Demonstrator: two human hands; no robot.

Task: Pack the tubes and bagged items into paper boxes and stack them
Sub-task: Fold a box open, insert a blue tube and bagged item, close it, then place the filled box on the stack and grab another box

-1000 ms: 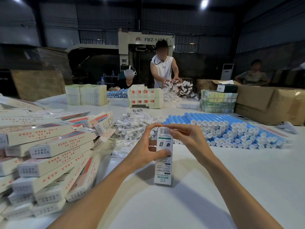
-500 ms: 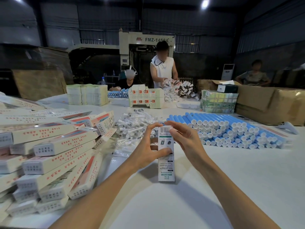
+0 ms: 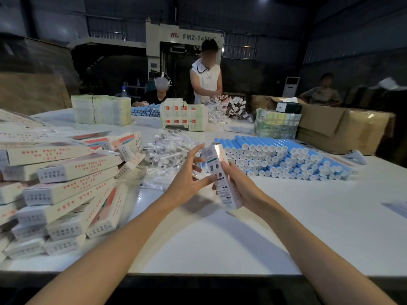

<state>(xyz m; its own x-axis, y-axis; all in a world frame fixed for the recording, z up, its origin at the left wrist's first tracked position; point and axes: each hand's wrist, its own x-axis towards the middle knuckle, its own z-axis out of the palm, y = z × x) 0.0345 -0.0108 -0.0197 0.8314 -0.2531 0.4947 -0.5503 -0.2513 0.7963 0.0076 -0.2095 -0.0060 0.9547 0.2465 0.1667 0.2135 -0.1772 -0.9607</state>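
— Head view. Spotted the paper box (image 3: pixel 222 175) where?

— Up off the table (image 3: pixel 220 238), tilted. Gripped it round the lower half with the right hand (image 3: pixel 240 186), fingers curled. Kept the left hand (image 3: pixel 189 181) spread loose beside it, thumb just touching its side, holding nothing.

— Feared what from there?

— A slip, probably. Held by one hand only, so could have dropped it or spilled the contents through a top flap perhaps not shut. Could not tell about that flap: too blurred.

— Noticed what else around?

— Saw blue tubes (image 3: pixel 286 159) stacked just beyond the hands, bagged items (image 3: pixel 167 155) heaped to their left, and packed boxes (image 3: pixel 66 183) piled leaning at far left. Judged that pile the obstacle: crowded, sloping, easy to topple when adding another.
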